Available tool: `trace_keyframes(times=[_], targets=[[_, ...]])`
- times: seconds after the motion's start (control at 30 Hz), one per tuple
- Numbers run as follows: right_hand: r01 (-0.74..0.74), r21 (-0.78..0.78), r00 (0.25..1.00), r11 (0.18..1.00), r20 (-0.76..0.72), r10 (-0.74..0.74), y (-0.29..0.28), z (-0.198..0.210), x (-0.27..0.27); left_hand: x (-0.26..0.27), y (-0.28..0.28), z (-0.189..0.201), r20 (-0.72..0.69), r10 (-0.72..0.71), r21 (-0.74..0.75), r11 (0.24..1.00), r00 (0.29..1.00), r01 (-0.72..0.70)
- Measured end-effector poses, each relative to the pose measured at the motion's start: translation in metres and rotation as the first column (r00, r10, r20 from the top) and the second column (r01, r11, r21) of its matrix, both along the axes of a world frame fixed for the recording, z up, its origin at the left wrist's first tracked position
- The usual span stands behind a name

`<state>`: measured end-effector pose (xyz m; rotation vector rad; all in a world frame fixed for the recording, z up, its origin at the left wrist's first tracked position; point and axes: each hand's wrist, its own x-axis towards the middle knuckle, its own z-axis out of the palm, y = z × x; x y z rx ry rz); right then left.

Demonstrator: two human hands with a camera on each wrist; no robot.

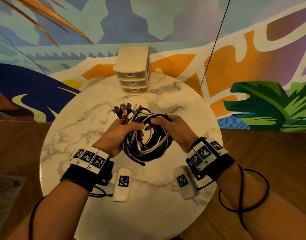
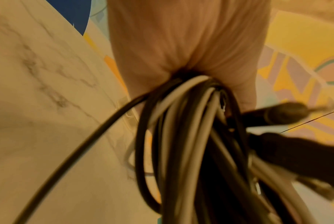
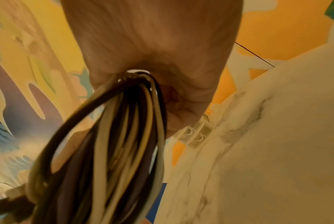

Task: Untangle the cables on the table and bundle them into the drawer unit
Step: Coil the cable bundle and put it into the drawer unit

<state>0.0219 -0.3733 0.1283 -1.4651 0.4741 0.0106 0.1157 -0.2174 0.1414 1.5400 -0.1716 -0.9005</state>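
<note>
Black and white cables (image 1: 147,135) coiled, both hands' curled fingers around them.

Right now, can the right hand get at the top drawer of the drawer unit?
Probably not yet. The right hand grips the cable coil together with the left hand, so it isn't free. The path to the drawer unit looks unobstructed; all three drawers appear closed.

No words, brands or numbers can be read anywhere. The only signs are black-and-white square code markers: on the left wristband (image 1: 89,158), on the right wristband (image 1: 203,153), and one each on two white blocks, at six o'clock (image 1: 123,181) and five o'clock (image 1: 183,181) on the table (image 1: 65,135). Small characters beneath the wristband markers are too blurred to make out.
</note>
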Motion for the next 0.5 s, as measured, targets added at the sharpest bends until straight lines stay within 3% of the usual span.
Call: trace_keyframes(times=[0.23, 0.5], targets=[[0.054, -0.031, 0.995, 0.998, -0.082, -0.057, 0.011, -0.017, 0.036, 0.036, 0.007, -0.015, -0.05, -0.021, -0.008, 1.0, 0.999, 0.021], [0.137, 0.33, 0.987, 0.934, -0.121, -0.102, 0.037, -0.032, 0.073, 0.074, 0.022, -0.026, -0.055, 0.0, 0.065, 0.998, 0.998, 0.004]])
